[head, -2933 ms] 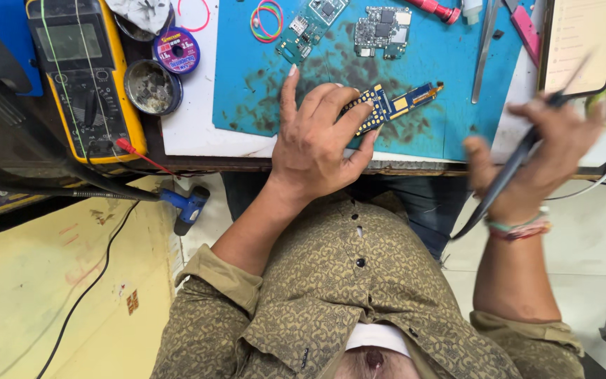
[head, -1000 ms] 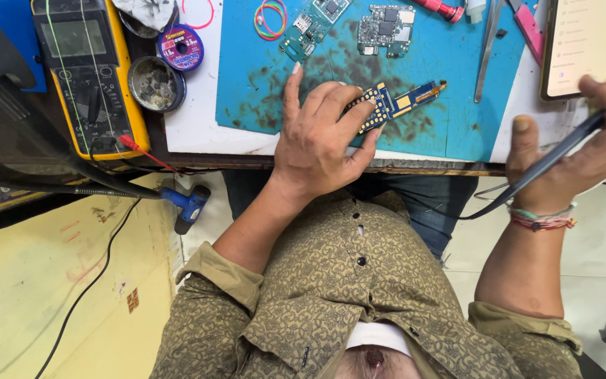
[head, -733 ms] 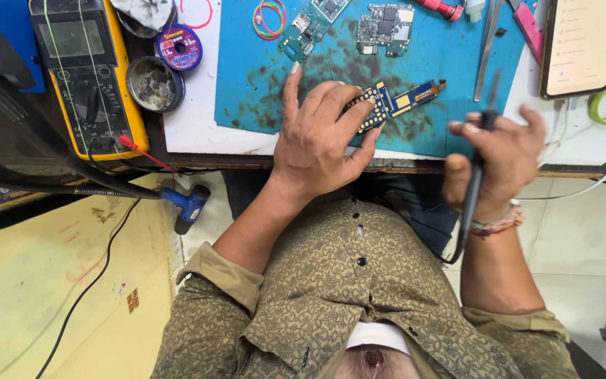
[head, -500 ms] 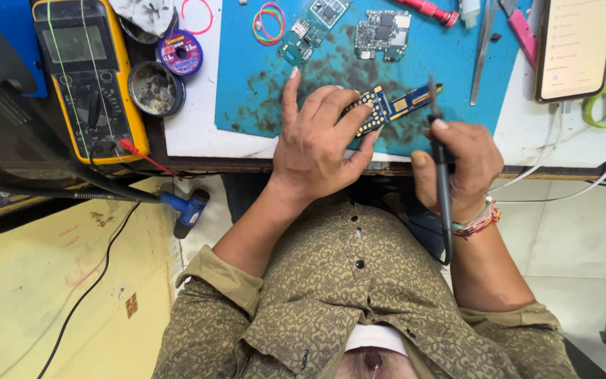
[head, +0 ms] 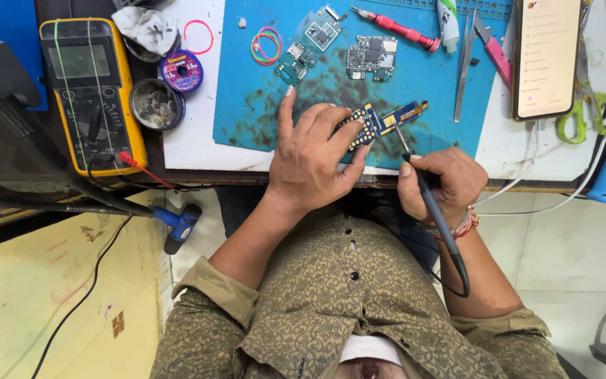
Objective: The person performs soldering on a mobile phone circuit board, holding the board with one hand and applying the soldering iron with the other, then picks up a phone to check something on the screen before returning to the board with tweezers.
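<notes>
The board (head: pixel 379 121), a small blue-and-gold circuit strip, lies on the blue mat (head: pixel 415 77) at the near edge of the desk (head: pixel 198 144), pinned flat under the fingertips of our left hand (head: pixel 315 163).

Head view. What has changed: our right hand (head: pixel 438 184) has come in from well off to the right, beyond the desk edge, and the iron (head: pixel 426 189) that was swinging loose out there is now held like a pen. Its metal tip points up and left and sits at the lower edge of the board; whether it actually touches we cannot tell. The left hand has not shifted across the earlier pictures, and the board is in the same spot.

Grip: left fingers spread, pressing down on the board rather than closed round it. Right fingers closed firmly round the iron's black handle, cord trailing back over the wrist.

Our reading: the reach-in is over and tip work on the board is about to begin, or just has. The board is steadied; the hand beside the hot tip is the risk.

Round about on the mat: two more boards (head: pixel 366 56), a red screwdriver (head: pixel 395 29), tweezers (head: pixel 464 67). Left of the mat, a yellow meter (head: pixel 92 95), a solder reel (head: pixel 180 70) and a tin (head: pixel 154 104). A phone (head: pixel 547 56) lies to the right.
</notes>
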